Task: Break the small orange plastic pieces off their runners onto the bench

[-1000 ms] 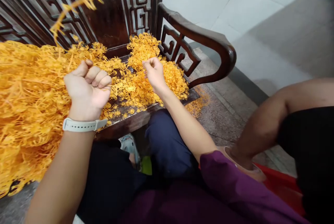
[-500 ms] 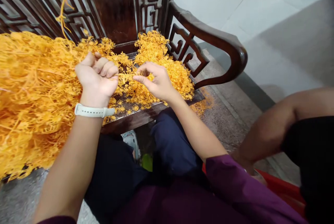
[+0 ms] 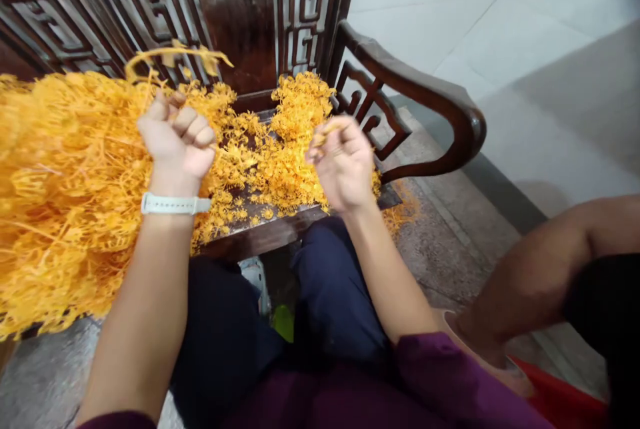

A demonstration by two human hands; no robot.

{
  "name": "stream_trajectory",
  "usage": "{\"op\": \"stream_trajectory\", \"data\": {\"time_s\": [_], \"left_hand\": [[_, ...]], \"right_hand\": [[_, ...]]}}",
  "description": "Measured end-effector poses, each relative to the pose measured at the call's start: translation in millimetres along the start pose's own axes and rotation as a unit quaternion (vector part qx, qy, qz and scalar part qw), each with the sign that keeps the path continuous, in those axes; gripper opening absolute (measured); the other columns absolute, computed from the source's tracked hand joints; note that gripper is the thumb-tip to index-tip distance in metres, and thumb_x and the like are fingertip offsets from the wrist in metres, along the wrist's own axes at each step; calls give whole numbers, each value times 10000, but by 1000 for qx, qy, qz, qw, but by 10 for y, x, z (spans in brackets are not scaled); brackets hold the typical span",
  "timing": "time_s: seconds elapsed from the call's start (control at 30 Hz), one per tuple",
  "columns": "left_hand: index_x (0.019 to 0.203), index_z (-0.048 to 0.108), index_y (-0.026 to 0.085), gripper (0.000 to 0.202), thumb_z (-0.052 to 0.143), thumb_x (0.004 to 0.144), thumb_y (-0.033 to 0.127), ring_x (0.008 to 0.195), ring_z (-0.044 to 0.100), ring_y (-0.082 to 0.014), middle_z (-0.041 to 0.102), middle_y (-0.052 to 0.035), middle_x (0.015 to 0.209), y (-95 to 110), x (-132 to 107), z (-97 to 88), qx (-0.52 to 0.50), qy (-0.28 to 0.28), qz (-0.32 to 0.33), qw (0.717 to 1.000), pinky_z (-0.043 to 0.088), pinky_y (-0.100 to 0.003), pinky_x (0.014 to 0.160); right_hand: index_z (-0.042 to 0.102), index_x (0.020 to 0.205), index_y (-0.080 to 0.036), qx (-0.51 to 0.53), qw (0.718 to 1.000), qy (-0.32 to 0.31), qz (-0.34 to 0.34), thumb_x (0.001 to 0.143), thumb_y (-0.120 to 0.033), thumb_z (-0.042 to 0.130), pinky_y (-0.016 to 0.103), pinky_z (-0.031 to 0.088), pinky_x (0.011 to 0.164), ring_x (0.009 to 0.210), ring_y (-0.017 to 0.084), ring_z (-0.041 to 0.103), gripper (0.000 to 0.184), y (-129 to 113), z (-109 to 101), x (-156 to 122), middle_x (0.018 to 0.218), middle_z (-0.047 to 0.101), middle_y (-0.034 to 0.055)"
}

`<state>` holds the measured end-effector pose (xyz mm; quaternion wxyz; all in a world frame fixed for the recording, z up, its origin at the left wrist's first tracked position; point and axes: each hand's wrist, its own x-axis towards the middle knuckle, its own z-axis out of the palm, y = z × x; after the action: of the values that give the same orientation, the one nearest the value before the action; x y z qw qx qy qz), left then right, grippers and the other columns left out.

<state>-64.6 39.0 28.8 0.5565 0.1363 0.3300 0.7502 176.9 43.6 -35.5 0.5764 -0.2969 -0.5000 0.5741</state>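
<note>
My left hand (image 3: pixel 177 139), with a pale watch band at the wrist, is closed around a thin orange plastic flower stem (image 3: pixel 175 56). The stem's branched end arches above the fist, and a short tip shows by the little finger. To the right, my right hand (image 3: pixel 347 166) is slightly blurred, its fingers curled and pinching a small orange plastic piece (image 3: pixel 325 132). Beside and under my left arm spreads a large heap of orange plastic stems (image 3: pixel 75 202). Small orange flower-like pieces (image 3: pixel 303 106) lie piled on the bench behind my right hand.
The dark wooden bench (image 3: pixel 270 236) has a carved back and a curved armrest (image 3: pixel 440 96) at the right. Orange bits (image 3: pixel 403 209) lie on the floor beyond it. Another person's bare limb (image 3: pixel 535 276) is at the lower right, near a red object (image 3: pixel 565 392).
My right hand has pulled away to the right from my left fist and turned palm up. The stem's upper end has swung from upright to arching rightward.
</note>
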Motion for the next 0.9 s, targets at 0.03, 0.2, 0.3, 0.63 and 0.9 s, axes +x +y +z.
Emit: {"op": "stream_trajectory", "data": {"time_s": [0.03,0.2,0.3,0.63,0.9], "left_hand": [[801,483,206,482,284,1203,383,425,56,-72,50,96,566,35,-22,-9,-14,-27,-18,999,26,-316,506],[850,571,233,420,399,1160,457,378,102,-91,198,89,471,-74,-152,123,15,-110,-79,991,98,-265,380],[859,589,239,401,475,1123,518,370,100,-87,188,95,481,-263,-236,255,54,-132,-135,981,124,-232,366],[800,607,200,577,249,1155,482,391,44,-87,155,90,478,-404,-234,269,105,-146,-153,972,118,-211,362],[813,580,211,457,398,1134,481,361,80,-82,204,90,447,-388,-225,260,54,-140,-177,973,138,-218,349]], "right_hand": [[642,1043,-256,35,997,-9,62,960,-328,703,293,538,718,804,141,615,126,63,-20,10,977,656,32],[709,1020,-146,218,920,-40,324,937,-217,618,268,583,697,720,130,636,142,241,77,79,844,650,36],[681,1009,-161,272,886,-82,367,991,-477,610,338,626,717,738,172,661,324,211,244,25,855,660,51],[638,874,-209,136,954,-140,227,857,-634,837,220,263,463,522,67,299,469,363,446,-72,667,424,-72],[539,728,-197,166,961,-64,214,851,-625,853,186,216,417,461,35,251,545,341,477,-13,602,437,-92]]}}
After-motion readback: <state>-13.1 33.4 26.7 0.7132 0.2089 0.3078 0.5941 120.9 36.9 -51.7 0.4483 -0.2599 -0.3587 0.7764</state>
